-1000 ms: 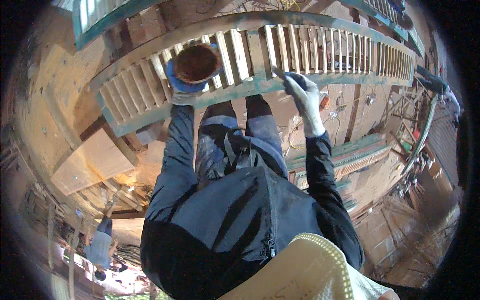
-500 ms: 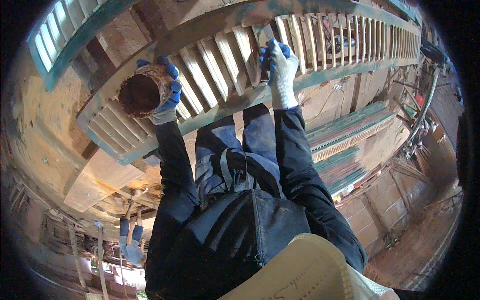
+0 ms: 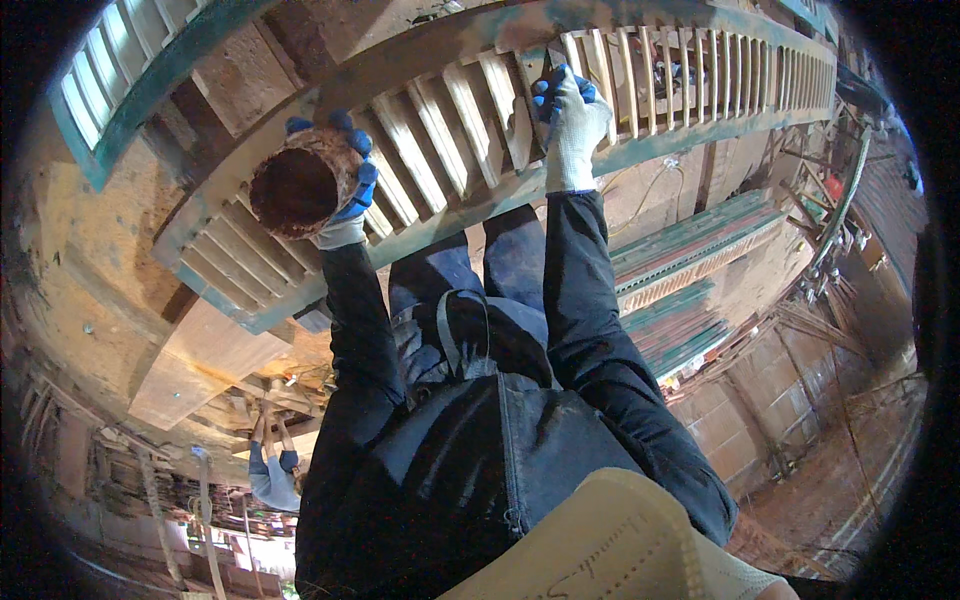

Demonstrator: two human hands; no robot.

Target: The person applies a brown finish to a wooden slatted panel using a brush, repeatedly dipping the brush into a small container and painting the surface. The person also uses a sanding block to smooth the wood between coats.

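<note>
My left hand (image 3: 362,190), in a white glove with blue-coated fingers, is wrapped round a round, crusted can (image 3: 338,165). The can tilts so that its dark brown inside shows. It is above the left part of a long louvred wooden shutter (image 3: 440,222) with bare slats and a worn green frame. My right hand (image 3: 577,115), gloved the same way, is closed over the shutter's middle, by its cross rail. Whatever its curled fingers hold is hidden. Both my forearms are in dark sleeves.
Another green louvred shutter (image 3: 180,90) stands at the upper left. More shutters (image 3: 700,250) are stacked at the right. A plywood sheet (image 3: 200,365) is at the left, and beyond it a person (image 3: 272,480) bends with arms stretched out. A cord lies behind the right forearm.
My left hand has moved the can slightly right. My right hand has shifted a little right and up along the shutter, still closed. The other person has changed posture.
</note>
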